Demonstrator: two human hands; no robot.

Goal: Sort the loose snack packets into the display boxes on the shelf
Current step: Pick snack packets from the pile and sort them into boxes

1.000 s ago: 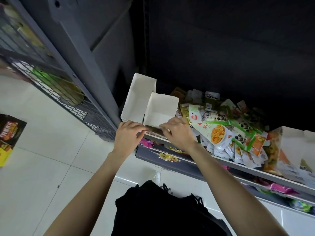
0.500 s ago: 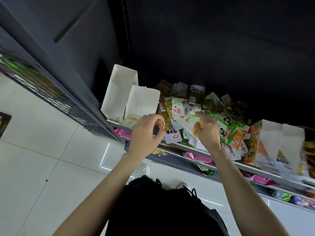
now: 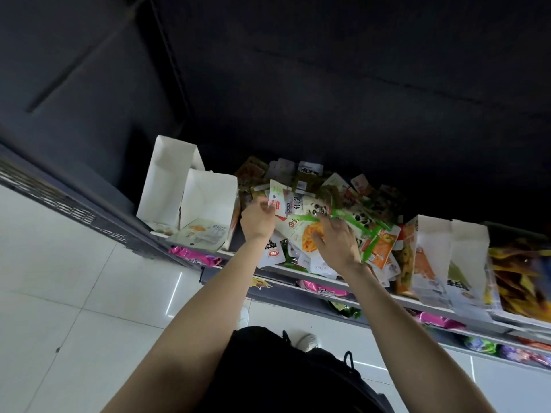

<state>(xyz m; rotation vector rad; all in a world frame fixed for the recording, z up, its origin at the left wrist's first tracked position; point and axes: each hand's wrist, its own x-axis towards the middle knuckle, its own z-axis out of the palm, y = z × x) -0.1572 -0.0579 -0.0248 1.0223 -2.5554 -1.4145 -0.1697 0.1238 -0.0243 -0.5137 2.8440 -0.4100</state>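
While the loose packets point(image 3: 343, 222) lie heaped on the shelf point(image 3: 298, 271) between display boxes point(image 3: 208, 204), the left hand point(image 3: 258, 219) pinches a white packet point(image 3: 283, 201) by its edge, likely lifting it clear; the right hand point(image 3: 337, 242), fingers spread, presses the pile, seemingly steadying it.

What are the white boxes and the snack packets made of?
White boxes: probably thin cardboard, matte, with sharp folded edges that stand up by themselves. Snack packets: likely shiny plastic film, glossy, printed and crinkled in the pile. Touch would settle it.
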